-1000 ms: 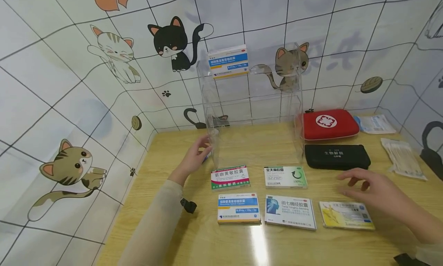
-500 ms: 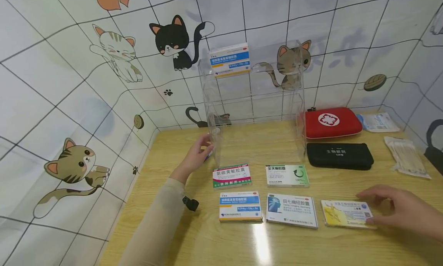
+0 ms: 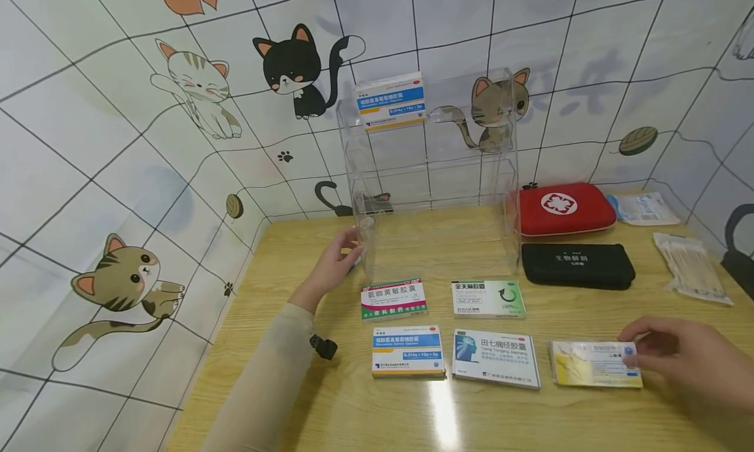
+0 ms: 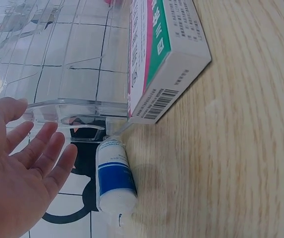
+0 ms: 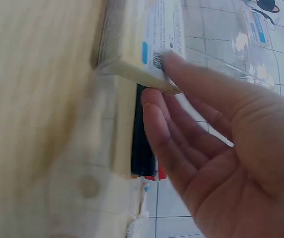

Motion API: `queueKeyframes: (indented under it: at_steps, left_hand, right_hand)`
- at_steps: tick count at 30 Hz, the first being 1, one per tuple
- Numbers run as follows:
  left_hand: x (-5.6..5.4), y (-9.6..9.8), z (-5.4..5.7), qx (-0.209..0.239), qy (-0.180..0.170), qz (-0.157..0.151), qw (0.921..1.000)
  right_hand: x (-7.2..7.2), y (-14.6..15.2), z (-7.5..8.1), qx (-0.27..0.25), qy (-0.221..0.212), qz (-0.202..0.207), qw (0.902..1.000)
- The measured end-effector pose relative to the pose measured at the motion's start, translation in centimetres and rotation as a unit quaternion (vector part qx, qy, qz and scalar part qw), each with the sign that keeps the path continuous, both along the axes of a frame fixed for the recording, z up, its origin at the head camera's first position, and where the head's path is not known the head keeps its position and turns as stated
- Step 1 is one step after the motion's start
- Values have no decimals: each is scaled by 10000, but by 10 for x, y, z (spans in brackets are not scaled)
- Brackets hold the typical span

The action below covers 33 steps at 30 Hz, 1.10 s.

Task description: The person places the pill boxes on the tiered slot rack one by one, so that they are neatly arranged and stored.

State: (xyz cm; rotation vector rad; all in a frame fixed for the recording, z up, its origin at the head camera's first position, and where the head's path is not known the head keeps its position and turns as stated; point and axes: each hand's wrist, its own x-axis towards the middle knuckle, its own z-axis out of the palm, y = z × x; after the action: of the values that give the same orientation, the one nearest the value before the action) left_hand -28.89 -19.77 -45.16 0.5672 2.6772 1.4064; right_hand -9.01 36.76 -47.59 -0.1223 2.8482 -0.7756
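Observation:
My right hand [image 3: 677, 357] pinches the right end of a yellow-and-white medicine box [image 3: 595, 365], the thumb on its printed face. In the right wrist view, fingers [image 5: 154, 124] curl behind that end of the box [image 5: 137, 44]. My left hand [image 3: 330, 262] is at the lower left side of a clear acrylic display rack [image 3: 436, 246], fingers relaxed. Beside it in the left wrist view lies a white bottle with a blue band [image 4: 116, 176], mostly covered in the head view. A blue-and-white medicine box [image 3: 391, 102] stands on the rack's upper tier.
In front of the rack lie a pink-and-green box [image 3: 393, 299], a green-and-white box [image 3: 487, 299], a blue-and-white box [image 3: 408, 352] and a white box with a blue head [image 3: 496, 359]. A red first-aid case [image 3: 565, 210], black pouch [image 3: 577, 266] and cotton swabs [image 3: 692, 267] lie right.
My right hand has come down to the yellow-and-white box and taken its right end between thumb and fingers. The box has turned slightly straighter. My left hand stays beside the rack.

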Motion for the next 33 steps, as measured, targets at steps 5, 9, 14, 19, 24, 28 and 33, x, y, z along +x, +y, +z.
queueKeyframes:
  at_steps: [5, 9, 14, 19, 24, 28, 33]
  left_hand:
    - [1, 1, 0, -7, -22, 26, 10000]
    - [1, 2, 1, -22, -80, 36, 10000]
    - [-1, 1, 1, -61, -43, 55, 10000]
    - [1, 4, 2, -2, -145, 52, 9999]
    - [1, 6, 0, 25, -261, 3, 9997]
    - [1, 3, 2, 1, -259, 60, 9996]
    - [1, 0, 3, -6, -234, 82, 9997]
  right_hand:
    - [-7, -2, 12, -501, 1053, -276, 9928]
    - [-25, -8, 32, -761, 1790, -350, 9803]
    - [-56, -27, 77, -791, 2298, -480, 9688]
    - [-86, -49, 129, -804, 2663, -670, 9582]
    - [-117, -69, 176, -1004, 2892, -805, 9486]
    - [-147, -85, 205, -1269, 2955, -888, 9427]
    - [-185, -100, 230, -1728, 3192, -1045, 9259]
